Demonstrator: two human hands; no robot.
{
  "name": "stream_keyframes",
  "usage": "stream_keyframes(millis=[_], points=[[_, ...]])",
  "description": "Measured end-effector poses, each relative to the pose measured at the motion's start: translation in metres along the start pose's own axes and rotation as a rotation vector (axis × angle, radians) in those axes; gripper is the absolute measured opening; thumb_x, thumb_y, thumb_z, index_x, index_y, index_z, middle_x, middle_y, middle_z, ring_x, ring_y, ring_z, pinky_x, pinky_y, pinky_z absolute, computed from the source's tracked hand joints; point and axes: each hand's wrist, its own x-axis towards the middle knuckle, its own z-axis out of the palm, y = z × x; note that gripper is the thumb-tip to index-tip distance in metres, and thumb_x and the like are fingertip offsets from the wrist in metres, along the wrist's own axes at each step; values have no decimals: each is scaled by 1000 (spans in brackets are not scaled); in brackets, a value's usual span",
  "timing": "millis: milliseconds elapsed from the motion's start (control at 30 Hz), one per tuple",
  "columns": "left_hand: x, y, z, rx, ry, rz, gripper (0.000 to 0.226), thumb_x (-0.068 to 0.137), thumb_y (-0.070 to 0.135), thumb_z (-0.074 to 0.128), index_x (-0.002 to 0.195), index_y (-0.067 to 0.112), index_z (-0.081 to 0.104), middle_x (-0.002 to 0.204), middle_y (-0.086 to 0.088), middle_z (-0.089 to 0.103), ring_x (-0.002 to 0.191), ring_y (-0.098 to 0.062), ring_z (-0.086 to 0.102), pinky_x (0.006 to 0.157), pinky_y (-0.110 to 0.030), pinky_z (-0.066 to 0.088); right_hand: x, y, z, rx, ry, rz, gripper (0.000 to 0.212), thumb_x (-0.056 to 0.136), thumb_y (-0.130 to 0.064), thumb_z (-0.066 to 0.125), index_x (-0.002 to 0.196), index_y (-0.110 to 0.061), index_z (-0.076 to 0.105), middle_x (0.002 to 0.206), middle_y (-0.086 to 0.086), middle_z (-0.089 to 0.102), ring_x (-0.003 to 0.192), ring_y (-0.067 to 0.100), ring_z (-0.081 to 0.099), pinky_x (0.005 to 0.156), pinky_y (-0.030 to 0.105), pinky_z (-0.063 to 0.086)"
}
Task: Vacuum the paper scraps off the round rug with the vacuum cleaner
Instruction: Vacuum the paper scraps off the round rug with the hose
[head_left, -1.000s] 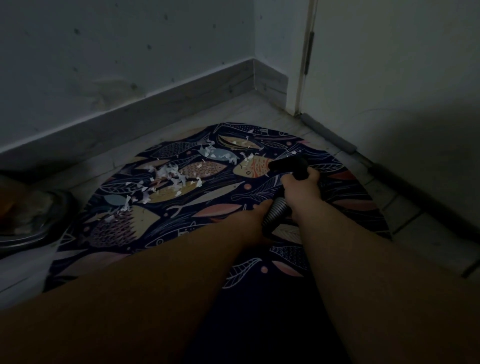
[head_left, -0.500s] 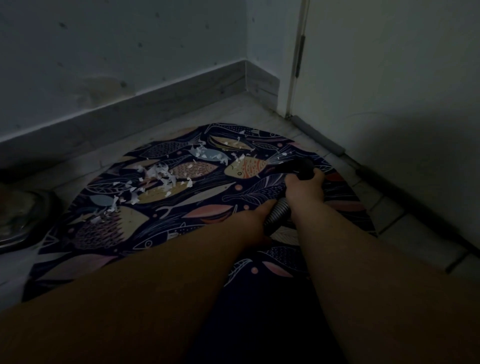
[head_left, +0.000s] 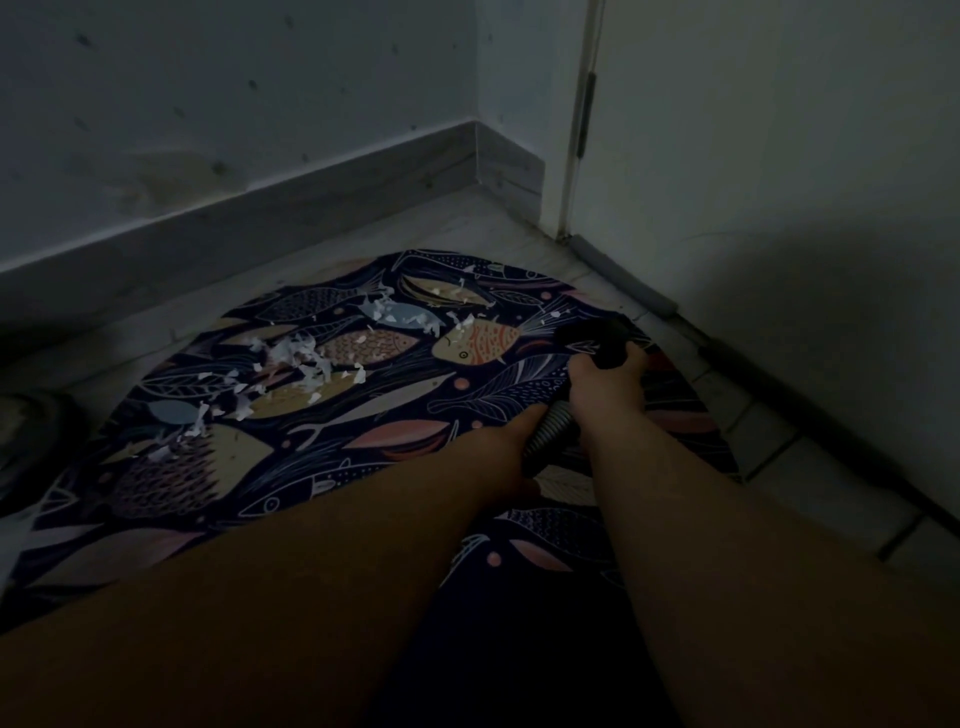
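A round dark rug (head_left: 395, 415) printed with fish lies on the floor in dim light. White paper scraps (head_left: 306, 364) are strewn over its far left and far middle. My right hand (head_left: 605, 387) grips the black vacuum nozzle (head_left: 597, 335) over the rug's right side, to the right of the scraps. My left hand (head_left: 511, 441) holds the ribbed grey hose (head_left: 550, 428) just behind it. The nozzle's mouth is too dark to make out.
A wall with a pale baseboard (head_left: 311, 208) runs behind the rug. A door (head_left: 779, 182) with a draught strip along its bottom stands to the right. A dark round object (head_left: 26, 431) sits on the floor at the left edge.
The nozzle and my right hand have shifted toward the rug's right edge, away from the scraps. The view has drifted slightly. Both hands keep their hold.
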Motion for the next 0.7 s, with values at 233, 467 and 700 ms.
stream_keyframes(millis=[233, 467, 700], points=[[1, -3, -7, 24, 5, -28, 95, 88, 30, 63, 149, 33, -9, 138, -16, 48, 121, -30, 51, 93, -29, 42, 2, -2, 7, 28, -22, 4, 68, 96, -27, 53, 152, -32, 14, 138, 18, 45, 83, 29, 47, 75, 41, 48], [9, 0, -7, -5, -14, -11, 96, 87, 24, 64, 149, 35, -8, 139, -17, 46, 121, -31, 50, 96, -30, 41, 8, -1, 6, 57, 26, -15, 69, 96, -24, 53, 153, -31, 15, 137, 16, 48, 86, 27, 47, 74, 36, 43], [26, -1, -17, 33, -25, -7, 95, 88, 26, 63, 149, 34, -9, 140, -16, 46, 120, -30, 51, 92, -28, 42, 20, -7, 9, 65, 44, -9, 72, 96, -23, 53, 154, -31, 11, 138, 17, 47, 86, 27, 48, 74, 38, 45]])
